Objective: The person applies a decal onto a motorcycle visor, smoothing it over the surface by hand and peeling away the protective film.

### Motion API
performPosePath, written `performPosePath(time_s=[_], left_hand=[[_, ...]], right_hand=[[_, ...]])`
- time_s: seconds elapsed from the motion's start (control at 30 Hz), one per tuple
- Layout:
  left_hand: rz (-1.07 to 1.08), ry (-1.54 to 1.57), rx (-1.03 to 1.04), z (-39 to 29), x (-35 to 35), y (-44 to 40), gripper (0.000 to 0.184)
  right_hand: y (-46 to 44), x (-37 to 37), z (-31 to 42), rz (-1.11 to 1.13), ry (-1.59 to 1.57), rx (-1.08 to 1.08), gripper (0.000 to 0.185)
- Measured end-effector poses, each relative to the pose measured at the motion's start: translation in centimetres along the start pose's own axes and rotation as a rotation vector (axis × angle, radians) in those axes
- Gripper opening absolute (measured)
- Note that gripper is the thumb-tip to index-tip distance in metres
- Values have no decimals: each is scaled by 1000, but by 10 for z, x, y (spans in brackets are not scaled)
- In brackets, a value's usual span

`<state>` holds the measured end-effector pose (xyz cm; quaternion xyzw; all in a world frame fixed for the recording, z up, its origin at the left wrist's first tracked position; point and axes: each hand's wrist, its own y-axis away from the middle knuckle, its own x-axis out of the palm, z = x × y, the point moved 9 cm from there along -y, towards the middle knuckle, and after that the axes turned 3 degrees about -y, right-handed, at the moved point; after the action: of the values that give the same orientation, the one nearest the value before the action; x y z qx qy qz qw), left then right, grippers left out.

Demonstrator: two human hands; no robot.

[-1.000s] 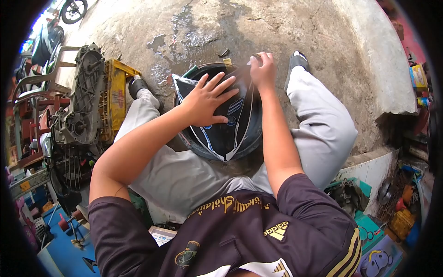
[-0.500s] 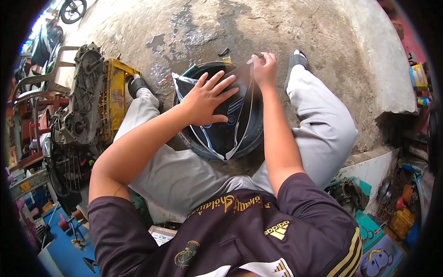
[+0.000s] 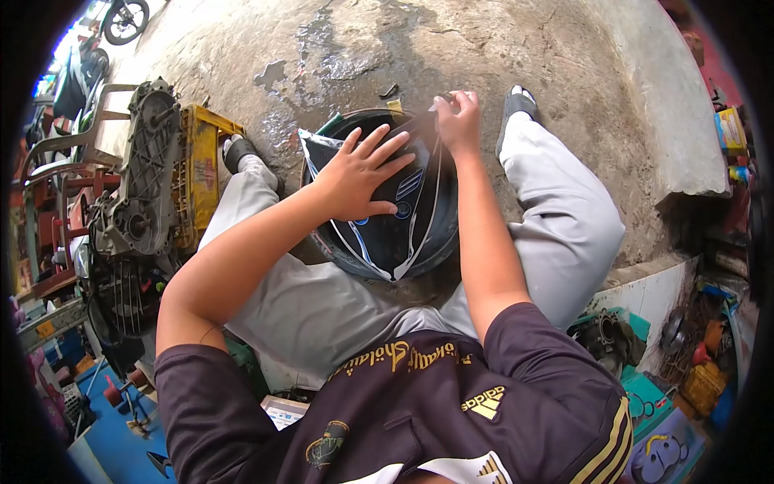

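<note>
A glossy black triangular motorcycle panel [image 3: 389, 230] with white edge lines and blue-and-white graphics rests over a round black basin [image 3: 431, 256] between my legs. My left hand [image 3: 367, 176] lies on the panel with its fingers spread. At the panel's upper right, my right hand [image 3: 458, 121] is closed in a pinch on the corner of a thin, see-through dark film [image 3: 421, 123]. The film stretches from those fingertips down toward the panel. How much of it sticks to the surface I cannot tell.
Wet patches [image 3: 334, 64] mark the concrete floor ahead. On the left stand a yellow crate [image 3: 197, 173], a metal engine casing [image 3: 145, 173] and a red chair frame [image 3: 60, 189]. A concrete ledge [image 3: 685, 153] and teal trays with parts [image 3: 637, 327] are on the right.
My right hand has shifted very slightly to the left, still pinching the film. My left hand stays spread in the same place on the panel.
</note>
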<state>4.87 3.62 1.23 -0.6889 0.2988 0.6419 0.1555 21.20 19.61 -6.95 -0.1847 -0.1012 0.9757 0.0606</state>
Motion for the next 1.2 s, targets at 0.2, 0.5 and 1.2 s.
performPosePath(time_s=[0.2,0.5,1.2], left_hand=[[-10,4,0,0,-1,0,98],[-25,8,3,0,-1,0,97],[-15,13,0,0,0,-1,96]], right_hand=[[1,0,1,-14,11,-76,37],[6,1,0,19,-21,-64,29],[10,-8,23,-105,164,-195,24]])
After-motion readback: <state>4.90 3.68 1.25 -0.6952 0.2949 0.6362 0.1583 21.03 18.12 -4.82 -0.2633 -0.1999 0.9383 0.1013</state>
